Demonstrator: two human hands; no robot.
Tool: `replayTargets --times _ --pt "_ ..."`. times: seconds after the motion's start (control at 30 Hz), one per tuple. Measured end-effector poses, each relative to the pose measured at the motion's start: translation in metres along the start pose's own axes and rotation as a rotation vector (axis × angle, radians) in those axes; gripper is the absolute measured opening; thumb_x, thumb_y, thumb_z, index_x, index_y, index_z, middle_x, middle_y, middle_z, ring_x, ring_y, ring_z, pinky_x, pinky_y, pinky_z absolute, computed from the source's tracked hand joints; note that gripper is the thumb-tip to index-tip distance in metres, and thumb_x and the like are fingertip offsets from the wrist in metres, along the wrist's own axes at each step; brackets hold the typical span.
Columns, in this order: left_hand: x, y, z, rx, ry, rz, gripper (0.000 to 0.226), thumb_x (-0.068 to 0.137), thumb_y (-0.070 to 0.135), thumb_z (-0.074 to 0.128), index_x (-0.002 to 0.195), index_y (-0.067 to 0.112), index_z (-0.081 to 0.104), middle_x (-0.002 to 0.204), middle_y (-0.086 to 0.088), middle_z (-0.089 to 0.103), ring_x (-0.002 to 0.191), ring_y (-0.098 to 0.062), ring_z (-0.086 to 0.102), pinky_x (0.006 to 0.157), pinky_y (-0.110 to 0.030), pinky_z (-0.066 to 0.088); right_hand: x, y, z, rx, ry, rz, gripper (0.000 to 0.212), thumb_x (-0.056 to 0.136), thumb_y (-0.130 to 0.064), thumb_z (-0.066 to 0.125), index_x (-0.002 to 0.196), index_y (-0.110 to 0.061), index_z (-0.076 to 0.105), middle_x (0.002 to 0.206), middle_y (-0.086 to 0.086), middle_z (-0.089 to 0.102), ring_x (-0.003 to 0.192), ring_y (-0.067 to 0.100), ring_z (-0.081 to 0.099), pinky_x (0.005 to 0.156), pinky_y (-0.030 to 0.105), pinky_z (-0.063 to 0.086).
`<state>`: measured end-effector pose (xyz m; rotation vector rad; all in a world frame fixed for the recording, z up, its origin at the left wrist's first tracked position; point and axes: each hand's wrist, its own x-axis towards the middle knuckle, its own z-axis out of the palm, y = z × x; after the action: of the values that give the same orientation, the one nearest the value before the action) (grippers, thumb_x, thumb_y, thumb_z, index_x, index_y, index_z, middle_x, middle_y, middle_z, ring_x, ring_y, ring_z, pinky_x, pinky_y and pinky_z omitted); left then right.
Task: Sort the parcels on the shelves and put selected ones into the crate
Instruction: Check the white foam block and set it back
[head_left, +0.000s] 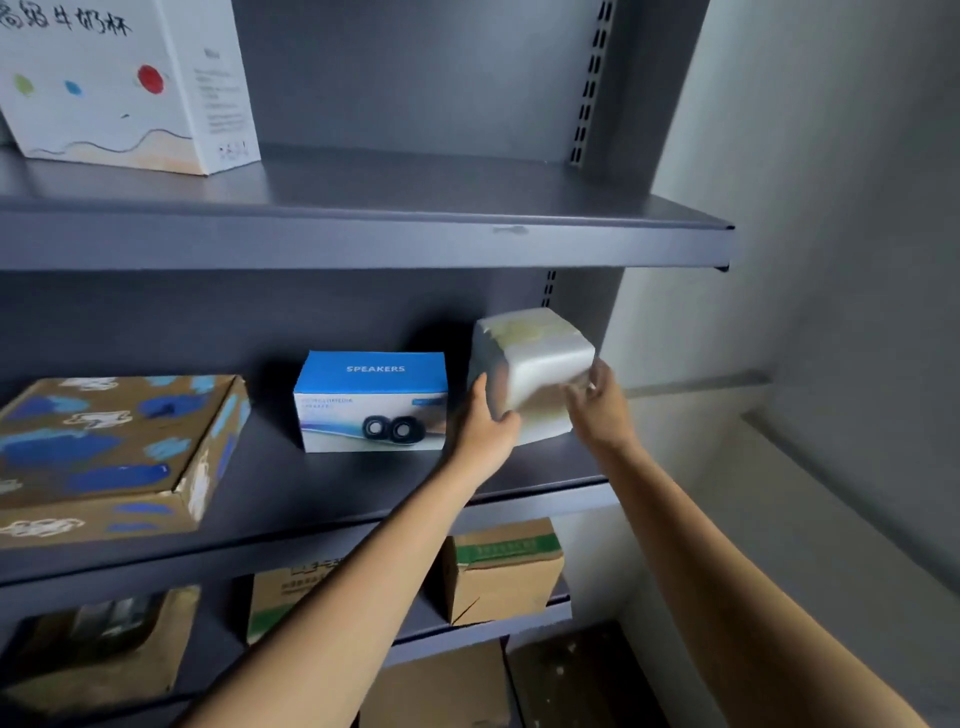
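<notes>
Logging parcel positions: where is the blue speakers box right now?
Head view, centre: the blue speakers box stands on the middle shelf, between the painted carton to its left and the white parcel to its right.

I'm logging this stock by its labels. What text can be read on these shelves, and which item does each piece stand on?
"SPEAKERS": top of the blue speaker box.
"高钙牛奶杯": handwritten on the tall white box at top left; clipped by the frame edge, so uncertain.
Too blurred to read: the small print on both those boxes, the green print on the cardboard box and its left neighbour, and anything on the white parcel being held.
</notes>
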<state>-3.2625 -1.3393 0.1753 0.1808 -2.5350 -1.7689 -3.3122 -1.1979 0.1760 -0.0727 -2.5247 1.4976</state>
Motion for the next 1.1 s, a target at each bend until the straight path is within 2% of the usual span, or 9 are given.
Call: replayTargets --times 0.2,0.33,0.5,0.6,0.73,0.87,0.93,1.0,1.1 --pt "-0.002 0.000 0.014 -0.067 0.194 0.011 0.058 0.090 0.009 0.050 0.145 0.020 0.037 0.134 -0.001 0.053 0.113 -0.017 0.052 0.096 -0.035 0.047 -0.002 0.024 -0.002 0.069 -0.069 -0.145 0.056 0.084 -0.031 0.065 0.135 -0.016 0.047 0.123 0.003 0.057 0.112 0.020 0.057 0.091 0.035 0.049" --pt "-0.009 0.009 0.015 -0.229 0.321 0.072 0.033 0.095 0.009 0.052 0.127 0.015 0.054 0.106 0.005 0.058 0.086 -0.008 0.054 0.075 -0.016 0.045 -0.010 0.025 -0.008 0.215 -0.065 -0.229 0.080 0.079 -0.039 0.071 0.146 -0.024 0.030 0.136 -0.002 0.050 0.122 0.016 0.053 0.101 0.038 0.048" --pt "-0.011 0.011 0.021 -0.242 0.287 0.096 0.037 0.091 -0.001 0.047 0.120 0.020 0.058 0.098 0.011 0.055 0.101 -0.019 0.056 0.092 -0.036 0.050 -0.016 0.021 -0.004 0.195 -0.113 -0.282 0.114 0.071 -0.038 0.084 0.155 -0.022 0.009 0.141 -0.018 0.023 0.133 -0.003 0.021 0.109 0.020 0.021" --pt "-0.015 0.011 0.023 -0.261 0.238 0.117 0.041 0.092 -0.004 0.044 0.113 0.027 0.061 0.099 0.010 0.058 0.100 -0.015 0.058 0.093 -0.035 0.052 -0.016 0.023 -0.003 0.172 -0.080 -0.270 0.121 0.068 -0.041 0.086 0.155 -0.023 0.004 0.146 -0.007 0.024 0.138 0.006 0.019 0.110 0.024 0.019" --pt "-0.016 0.015 0.024 -0.275 0.180 0.155 0.042 0.090 -0.006 0.043 0.108 0.027 0.062 0.107 0.009 0.061 0.104 -0.012 0.058 0.094 -0.033 0.052 -0.010 0.021 -0.010 0.215 -0.052 -0.231 0.117 0.069 -0.042 0.085 0.155 -0.022 0.008 0.152 0.004 0.026 0.143 0.018 0.022 0.112 0.028 0.024" --pt "-0.011 0.015 0.020 -0.228 0.345 0.204 0.035 0.090 -0.003 0.049 0.115 0.020 0.058 0.112 0.007 0.058 0.104 -0.011 0.053 0.088 -0.017 0.043 -0.007 0.022 -0.022 0.275 -0.109 -0.262 0.111 0.068 -0.048 0.083 0.153 -0.030 0.013 0.149 -0.004 0.035 0.139 0.012 0.032 0.115 0.034 0.031" --pt "-0.005 0.011 0.014 -0.230 0.412 0.168 0.035 0.092 0.006 0.055 0.125 0.018 0.054 0.116 0.006 0.055 0.108 -0.011 0.052 0.086 -0.018 0.041 -0.009 0.021 -0.031 0.338 -0.169 -0.312 0.088 0.072 -0.043 0.083 0.142 -0.045 0.028 0.136 -0.018 0.047 0.126 0.002 0.046 0.104 0.024 0.042" --pt "-0.003 0.010 0.011 -0.269 0.350 0.106 0.043 0.094 0.013 0.056 0.136 0.018 0.048 0.122 0.005 0.054 0.109 -0.011 0.053 0.085 -0.020 0.042 -0.010 0.018 -0.037 0.390 -0.223 -0.342 0.070 0.078 -0.032 0.080 0.123 -0.060 0.034 0.122 -0.024 0.054 0.111 -0.006 0.056 0.090 0.015 0.049" --pt "-0.004 0.009 0.011 -0.269 0.239 0.094 0.036 0.095 0.016 0.052 0.131 0.022 0.052 0.115 0.009 0.063 0.103 -0.010 0.059 0.082 -0.020 0.047 -0.006 0.022 -0.039 0.442 -0.289 -0.302 0.068 0.085 -0.027 0.074 0.130 -0.056 0.033 0.125 -0.012 0.058 0.109 -0.001 0.060 0.088 0.020 0.053"
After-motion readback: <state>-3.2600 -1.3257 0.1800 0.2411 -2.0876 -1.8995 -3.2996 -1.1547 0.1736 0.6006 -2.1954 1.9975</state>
